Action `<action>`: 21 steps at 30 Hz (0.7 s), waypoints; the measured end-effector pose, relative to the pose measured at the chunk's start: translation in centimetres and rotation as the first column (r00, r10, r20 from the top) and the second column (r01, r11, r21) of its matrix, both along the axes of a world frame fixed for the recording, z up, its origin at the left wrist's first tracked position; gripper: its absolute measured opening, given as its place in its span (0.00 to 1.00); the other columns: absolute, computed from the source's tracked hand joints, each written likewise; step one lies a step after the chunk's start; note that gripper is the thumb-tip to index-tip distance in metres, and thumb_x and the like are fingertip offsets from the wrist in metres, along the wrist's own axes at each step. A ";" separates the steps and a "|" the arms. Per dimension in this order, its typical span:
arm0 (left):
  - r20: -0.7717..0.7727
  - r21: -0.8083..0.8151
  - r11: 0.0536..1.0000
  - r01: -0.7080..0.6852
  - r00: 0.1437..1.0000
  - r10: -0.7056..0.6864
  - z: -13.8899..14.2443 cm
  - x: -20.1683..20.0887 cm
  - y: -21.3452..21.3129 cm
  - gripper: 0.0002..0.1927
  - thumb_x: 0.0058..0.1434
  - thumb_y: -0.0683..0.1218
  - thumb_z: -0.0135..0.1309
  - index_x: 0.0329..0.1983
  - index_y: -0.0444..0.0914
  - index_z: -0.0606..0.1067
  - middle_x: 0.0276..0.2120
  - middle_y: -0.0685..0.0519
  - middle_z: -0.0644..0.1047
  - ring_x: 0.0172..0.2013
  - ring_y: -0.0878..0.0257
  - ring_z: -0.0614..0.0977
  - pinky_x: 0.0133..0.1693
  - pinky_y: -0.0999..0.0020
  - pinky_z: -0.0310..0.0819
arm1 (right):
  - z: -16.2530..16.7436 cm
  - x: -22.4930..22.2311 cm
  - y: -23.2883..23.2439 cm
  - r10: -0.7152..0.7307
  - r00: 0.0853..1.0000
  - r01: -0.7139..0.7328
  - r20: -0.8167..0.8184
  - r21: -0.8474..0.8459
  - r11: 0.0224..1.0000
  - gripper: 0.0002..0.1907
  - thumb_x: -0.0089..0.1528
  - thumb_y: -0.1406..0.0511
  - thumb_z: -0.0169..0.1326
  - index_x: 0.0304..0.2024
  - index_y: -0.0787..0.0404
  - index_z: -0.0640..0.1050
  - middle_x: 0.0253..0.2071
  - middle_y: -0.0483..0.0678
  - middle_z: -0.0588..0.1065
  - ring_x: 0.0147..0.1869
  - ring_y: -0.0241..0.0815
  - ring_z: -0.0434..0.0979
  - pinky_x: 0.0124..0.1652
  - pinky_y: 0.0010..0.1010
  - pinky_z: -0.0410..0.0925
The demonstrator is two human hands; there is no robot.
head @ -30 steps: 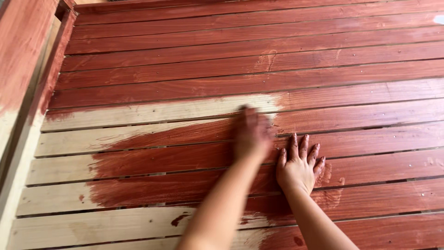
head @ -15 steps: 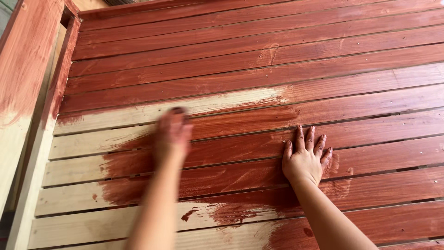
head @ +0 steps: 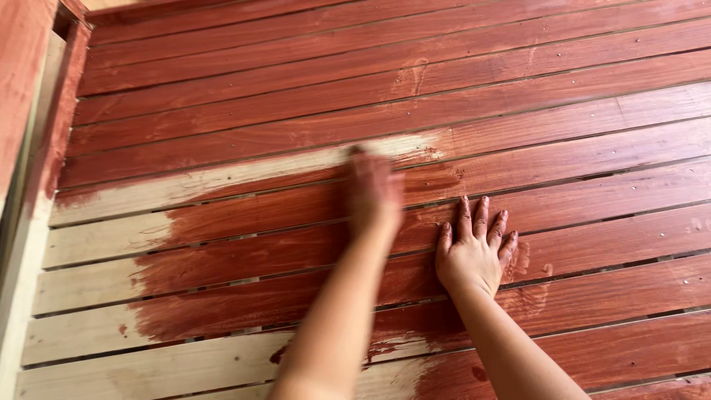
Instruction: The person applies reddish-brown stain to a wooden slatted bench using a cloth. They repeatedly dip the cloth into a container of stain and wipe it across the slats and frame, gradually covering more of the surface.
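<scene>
Right fingers [head: 481, 218]: spread a little, flat on the red planks.
Right hand [head: 474, 252]: pressed palm down, arm straight.
Left hand [head: 374, 192]: blurry and smeared red, on the planks; I cannot tell if its fingers hold anything.
Wooden planks [head: 518, 96]: long, smooth slats, shiny red-brown stain.
Bare wood [head: 96, 244]: pale, dry patch at the left side.
Red post [head: 22, 81]: tall, far left.

Looking down from head height, steeply and close, onto slatted wooden boards [head: 518, 96] filling nearly the whole frame. Facing forward along both forearms, entering from the bottom edge. Catching an upright wooden frame [head: 29, 148] at the left edge. Being one view only, sharing nothing.
</scene>
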State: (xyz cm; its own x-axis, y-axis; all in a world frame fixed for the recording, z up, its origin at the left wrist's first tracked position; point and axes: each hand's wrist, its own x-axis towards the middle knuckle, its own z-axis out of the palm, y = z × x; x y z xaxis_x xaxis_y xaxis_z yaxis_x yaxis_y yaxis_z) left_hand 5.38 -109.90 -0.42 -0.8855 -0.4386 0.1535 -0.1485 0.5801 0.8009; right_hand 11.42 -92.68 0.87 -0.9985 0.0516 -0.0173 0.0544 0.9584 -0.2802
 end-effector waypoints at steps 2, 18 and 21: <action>-0.018 -0.472 0.869 0.146 0.984 -0.175 1.1 -3.2 5.2 0.22 0.67 0.52 0.56 0.61 0.39 0.72 0.67 0.44 0.67 0.72 0.47 0.64 0.74 0.51 0.54 | -0.3 -0.2 0.2 0.000 1.000 0.000 0.008 0.020 1.000 0.34 0.67 0.47 0.35 0.76 0.39 0.53 0.80 0.45 0.43 0.82 0.58 0.34 0.71 0.57 0.29; -0.178 -0.387 0.920 -0.057 0.984 -0.014 1.6 -0.5 -11.3 0.26 0.68 0.56 0.58 0.60 0.35 0.71 0.56 0.41 0.75 0.54 0.49 0.78 0.55 0.51 0.72 | 0.4 0.0 0.2 0.016 1.000 -0.017 -0.021 -0.023 1.000 0.34 0.67 0.47 0.35 0.76 0.39 0.53 0.80 0.47 0.45 0.82 0.59 0.35 0.71 0.57 0.30; -0.014 -0.335 0.918 -0.211 0.976 0.219 2.2 5.0 -21.6 0.31 0.66 0.58 0.55 0.65 0.35 0.67 0.60 0.40 0.71 0.54 0.49 0.78 0.51 0.52 0.77 | 0.3 -0.1 0.3 0.019 1.000 -0.019 -0.024 -0.012 1.000 0.34 0.67 0.47 0.35 0.76 0.41 0.54 0.80 0.47 0.46 0.82 0.59 0.35 0.71 0.58 0.30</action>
State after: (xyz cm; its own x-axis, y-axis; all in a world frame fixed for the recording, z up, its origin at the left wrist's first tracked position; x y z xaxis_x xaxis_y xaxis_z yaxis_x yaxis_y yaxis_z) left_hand 10.34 -131.55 1.74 -0.7806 -0.5459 0.3044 -0.3155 0.7646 0.5620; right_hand 11.36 -92.43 1.22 -0.9995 0.0324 0.0062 0.0292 0.9557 -0.2930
